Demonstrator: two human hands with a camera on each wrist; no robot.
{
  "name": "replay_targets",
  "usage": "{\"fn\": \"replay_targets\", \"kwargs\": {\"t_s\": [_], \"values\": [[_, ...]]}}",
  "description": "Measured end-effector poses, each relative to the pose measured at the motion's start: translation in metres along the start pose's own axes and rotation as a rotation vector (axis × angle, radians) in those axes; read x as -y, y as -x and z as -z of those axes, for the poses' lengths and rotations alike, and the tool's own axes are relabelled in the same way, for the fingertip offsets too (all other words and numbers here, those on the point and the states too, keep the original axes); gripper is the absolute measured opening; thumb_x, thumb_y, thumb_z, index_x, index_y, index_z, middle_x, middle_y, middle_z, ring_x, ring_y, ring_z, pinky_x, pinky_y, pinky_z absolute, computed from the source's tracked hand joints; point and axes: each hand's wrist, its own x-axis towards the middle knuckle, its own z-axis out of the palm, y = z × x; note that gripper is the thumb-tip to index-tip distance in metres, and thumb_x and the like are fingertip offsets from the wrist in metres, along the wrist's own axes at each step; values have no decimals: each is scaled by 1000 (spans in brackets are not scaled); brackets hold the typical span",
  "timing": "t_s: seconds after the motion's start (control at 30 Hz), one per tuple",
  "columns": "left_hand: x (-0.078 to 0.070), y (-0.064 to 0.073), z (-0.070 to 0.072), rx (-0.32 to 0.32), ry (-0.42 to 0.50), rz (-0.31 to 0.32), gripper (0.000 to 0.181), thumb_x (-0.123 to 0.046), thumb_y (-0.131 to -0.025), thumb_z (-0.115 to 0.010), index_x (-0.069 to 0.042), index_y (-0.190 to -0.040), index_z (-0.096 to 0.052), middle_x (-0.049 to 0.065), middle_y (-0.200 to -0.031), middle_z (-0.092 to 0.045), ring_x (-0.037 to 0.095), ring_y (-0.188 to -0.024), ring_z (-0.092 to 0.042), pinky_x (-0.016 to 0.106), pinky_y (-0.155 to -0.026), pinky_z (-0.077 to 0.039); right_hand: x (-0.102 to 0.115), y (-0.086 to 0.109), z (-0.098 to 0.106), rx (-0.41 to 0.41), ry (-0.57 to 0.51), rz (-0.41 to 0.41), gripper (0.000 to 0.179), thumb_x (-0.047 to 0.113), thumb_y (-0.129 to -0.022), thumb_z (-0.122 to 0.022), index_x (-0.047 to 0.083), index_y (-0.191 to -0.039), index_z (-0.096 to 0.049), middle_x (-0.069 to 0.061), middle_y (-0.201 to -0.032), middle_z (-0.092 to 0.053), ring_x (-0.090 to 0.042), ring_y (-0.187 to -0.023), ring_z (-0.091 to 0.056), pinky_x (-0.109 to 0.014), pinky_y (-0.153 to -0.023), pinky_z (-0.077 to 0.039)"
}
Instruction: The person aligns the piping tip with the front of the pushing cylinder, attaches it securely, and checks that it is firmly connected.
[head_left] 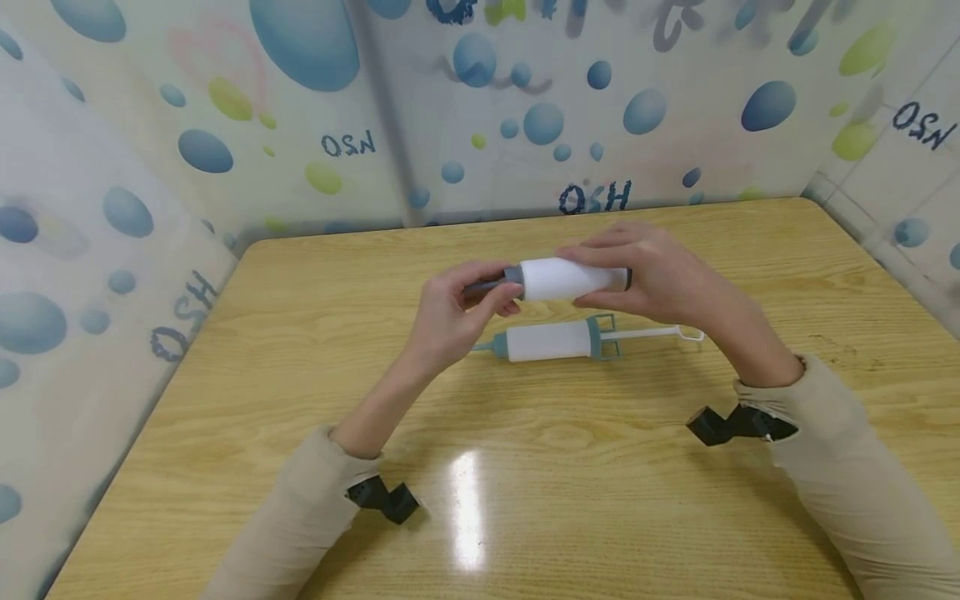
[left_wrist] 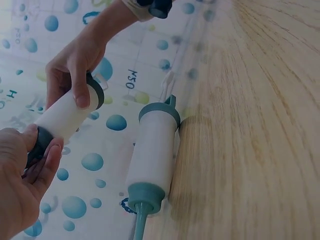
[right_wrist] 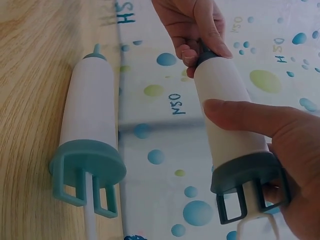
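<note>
A syringe with a white barrel and dark grey ends (head_left: 546, 281) is held above the table, lying roughly level. My left hand (head_left: 448, 315) pinches its dark nozzle end (left_wrist: 43, 141) between thumb and fingers. My right hand (head_left: 660, 275) grips the white barrel near the flanged end, thumb along one side. In the right wrist view, its dark loop handles (right_wrist: 250, 187) and a pale plunger pull show below that hand. A second syringe, white with teal ends (head_left: 551, 342), lies on the table just below the hands, its white plunger (head_left: 645, 332) extending right.
The wooden table (head_left: 600, 492) spreads under both forearms, with a glare streak near the front. Walls with a bubble-patterned covering (head_left: 510, 179) stand at the back and sides. A small black camera sits on each wrist, the left one (head_left: 384, 497) close to the tabletop.
</note>
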Motion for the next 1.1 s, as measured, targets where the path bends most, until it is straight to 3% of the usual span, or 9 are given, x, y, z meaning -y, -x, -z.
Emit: {"fn": "replay_targets", "kwargs": {"t_s": [0.13, 0.47, 0.77, 0.97, 1.1], "values": [[2, 0, -1, 5, -21, -25, 24, 5, -94, -67, 13, -117, -66, 21, -103, -69, 28, -78, -73, 33, -73, -63, -1, 1, -2, 15, -25, -4, 59, 15, -75, -91, 2, -129, -69, -20, -116, -71, -37, -100, -64, -51, -72, -56], [3, 1, -3, 19, -54, -16, 23, 4, -94, -68, 13, -115, -66, 21, -103, -68, 26, -79, -74, 32, -73, -63, -11, 4, -5, 31, -120, 25, 61, 15, -75, -90, 3, -130, -68, -16, -118, -71, -30, -96, -62, -40, -65, -51], [4, -2, -4, -21, -51, 29, 25, -1, -96, -67, 12, -118, -66, 22, -102, -72, 27, -80, -73, 33, -74, -63, -12, 2, -5, -11, -57, 40, 59, 9, -73, -91, 3, -127, -70, -18, -114, -71, -35, -99, -65, -48, -72, -56], [6, -2, 2, -36, -31, 77, 26, -2, -98, -65, 12, -120, -66, 23, -102, -72, 32, -83, -73, 45, -78, -62, -14, 3, -3, 52, -55, -97, 55, 16, -81, -87, 6, -131, -68, -16, -118, -68, -30, -96, -64, -44, -71, -56], [9, -4, 6, -56, -22, 109, 26, -1, -98, -66, 12, -120, -66, 23, -100, -72, 36, -85, -73, 40, -79, -62, -20, 5, -2, 72, -85, -180, 52, 20, -85, -84, 9, -133, -67, -13, -121, -67, -25, -94, -62, -40, -70, -54]]}}
